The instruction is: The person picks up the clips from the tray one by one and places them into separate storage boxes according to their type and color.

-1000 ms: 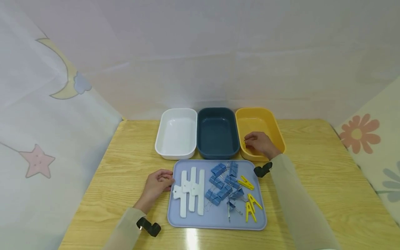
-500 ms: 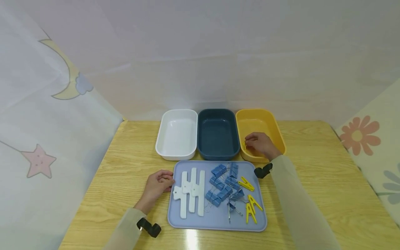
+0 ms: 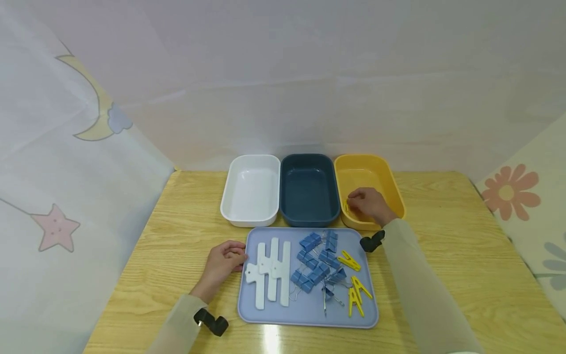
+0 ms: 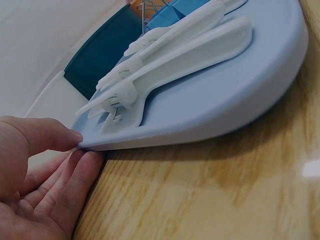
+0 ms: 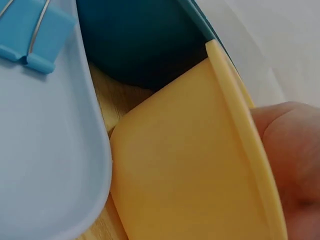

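Inside the yellow bin [image 3: 363,176] my right hand [image 3: 369,202] pinches a yellow clothespin [image 3: 346,204], low near the bin's left wall. In the right wrist view, the bin's wall hides most of that hand [image 5: 295,155]. At the left edge of the lavender tray [image 3: 305,309], my left hand [image 3: 222,264] grips the rim; the left wrist view has the thumb on top and fingers below. White bag-sealing clips [image 3: 272,269] lie on the tray's left side. Blue binder clips [image 3: 319,273] are heaped beside them, and 3 yellow clothespins [image 3: 355,301] lie along the right side.
A white bin [image 3: 250,196] and a dark blue bin [image 3: 308,196] stand in a row with the yellow one, behind the tray. All rest on a wooden table [image 3: 177,221]. A pale fabric backdrop [image 3: 283,98] rises behind the table.
The head view shifts very slightly. Both hands stay where they were, the right in the yellow bin with the clothespin, the left at the tray's edge.
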`<state>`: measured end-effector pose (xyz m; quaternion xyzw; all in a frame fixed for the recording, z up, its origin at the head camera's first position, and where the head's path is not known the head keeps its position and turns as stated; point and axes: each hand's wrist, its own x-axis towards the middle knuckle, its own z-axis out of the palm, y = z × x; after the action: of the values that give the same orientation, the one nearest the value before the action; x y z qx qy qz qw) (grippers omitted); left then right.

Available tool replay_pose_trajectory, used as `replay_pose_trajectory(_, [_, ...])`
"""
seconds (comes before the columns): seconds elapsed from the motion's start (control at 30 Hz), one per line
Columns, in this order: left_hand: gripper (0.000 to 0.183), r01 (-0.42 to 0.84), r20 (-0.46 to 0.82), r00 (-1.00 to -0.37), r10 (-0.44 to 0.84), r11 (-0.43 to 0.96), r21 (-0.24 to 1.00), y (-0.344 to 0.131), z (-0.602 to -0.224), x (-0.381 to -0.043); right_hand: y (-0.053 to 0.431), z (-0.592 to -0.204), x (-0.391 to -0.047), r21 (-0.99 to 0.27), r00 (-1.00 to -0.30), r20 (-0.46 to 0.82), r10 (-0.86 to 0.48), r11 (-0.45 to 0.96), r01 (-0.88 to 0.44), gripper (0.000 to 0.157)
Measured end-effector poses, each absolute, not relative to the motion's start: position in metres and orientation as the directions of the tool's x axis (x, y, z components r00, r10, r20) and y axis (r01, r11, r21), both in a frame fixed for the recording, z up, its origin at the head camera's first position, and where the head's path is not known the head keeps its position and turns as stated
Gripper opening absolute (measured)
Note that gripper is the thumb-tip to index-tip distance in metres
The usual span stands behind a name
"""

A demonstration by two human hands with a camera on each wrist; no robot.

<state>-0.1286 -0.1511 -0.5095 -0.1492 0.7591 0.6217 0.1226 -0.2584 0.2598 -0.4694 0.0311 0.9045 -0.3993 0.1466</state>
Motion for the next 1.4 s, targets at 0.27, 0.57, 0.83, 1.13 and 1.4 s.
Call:
replay_pose_trajectory(0.27, [0.027, -0.379, -0.372, -0.925, -0.076, 0.176, 0.908, -0.151, -0.508, -0.125, 0.261, -0.476, -0.26, -0.701, -0.95, -0.307, -0.062, 0.69, 0.181, 0.033])
replay_pose_trajectory(0.57, [0.024, -0.383, -0.371, -0.924, -0.093, 0.202, 0.901, -0.157, -0.505, -0.125, 0.263, -0.469, -0.256, -0.646, -0.967, -0.254, -0.03, 0.749, 0.147, 0.029])
replay_pose_trajectory(0.83, [0.026, -0.37, -0.361, -0.929, -0.084, 0.193, 0.909, -0.162, -0.503, -0.125, 0.261, -0.463, -0.255, -0.752, -0.972, -0.231, -0.029, 0.64, 0.159, 0.032])
replay_pose_trajectory(1.13, [0.026, -0.382, -0.367, -0.924, -0.11, 0.183, 0.906, -0.161, -0.501, -0.126, 0.269, -0.445, -0.243, -0.885, -0.981, -0.194, -0.032, 0.436, 0.161, 0.055])
replay_pose_trajectory(1.4, [0.028, -0.354, -0.351, -0.935, -0.049, 0.147, 0.924, -0.15, -0.509, -0.129, 0.292, -0.431, -0.22, -0.906, -0.99, -0.133, -0.038, 0.41, 0.105, 0.058])
